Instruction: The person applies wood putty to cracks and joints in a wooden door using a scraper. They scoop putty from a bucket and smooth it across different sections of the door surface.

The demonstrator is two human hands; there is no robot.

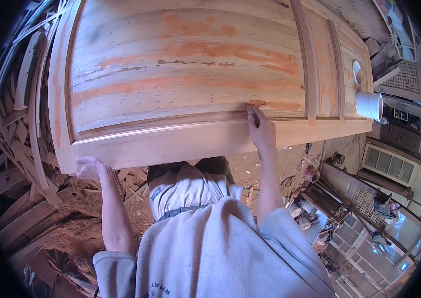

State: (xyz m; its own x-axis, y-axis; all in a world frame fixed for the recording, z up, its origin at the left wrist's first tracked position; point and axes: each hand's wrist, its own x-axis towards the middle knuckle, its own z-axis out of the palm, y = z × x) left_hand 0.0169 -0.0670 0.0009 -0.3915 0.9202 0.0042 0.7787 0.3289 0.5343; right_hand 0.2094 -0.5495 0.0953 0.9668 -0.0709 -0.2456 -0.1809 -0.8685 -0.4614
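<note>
A large wooden door (185, 144) with a recessed plank panel lies flat in front of me. Orange filler-like smears (195, 49) streak its boards, and dark cracks run along the middle. My right hand (261, 130) reaches to the inner moulding of the near rail, its fingers pinched and pointing down. What they hold, if anything, is too small to make out; a darker orange patch shows just beyond the fingertips. Near the door's front left corner, my left hand (91, 168) is by the edge with its fingers apart and nothing in them.
A white bucket (369, 105) stands at the door's right end, beside a round white lid-like thing (356, 72). Scrap wood (27, 124) is heaped on the left, with sawdust (74, 223) on the floor. Tools and cans (304, 216) clutter the lower right.
</note>
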